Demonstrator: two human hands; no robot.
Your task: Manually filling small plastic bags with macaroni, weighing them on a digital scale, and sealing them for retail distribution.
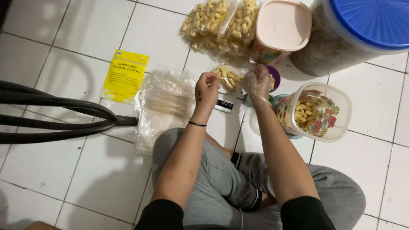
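The blue-lidded tub (358, 34) is cut off at the edge; the small scale (224, 104) sits half-hidden.

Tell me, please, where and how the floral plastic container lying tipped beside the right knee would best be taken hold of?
Probably around its squarish body, from above. The floral container lies tilted on the tiled floor with its open mouth toward the right hand and snack pieces inside, so gripping the side walls near the base and keeping the mouth raised should stop them spilling.

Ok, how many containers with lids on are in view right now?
2. A pink-lidded container sits top centre behind the snack bags, and a big blue-lidded tub is top right. The floral container beside the right hand is open. Others may be hidden.
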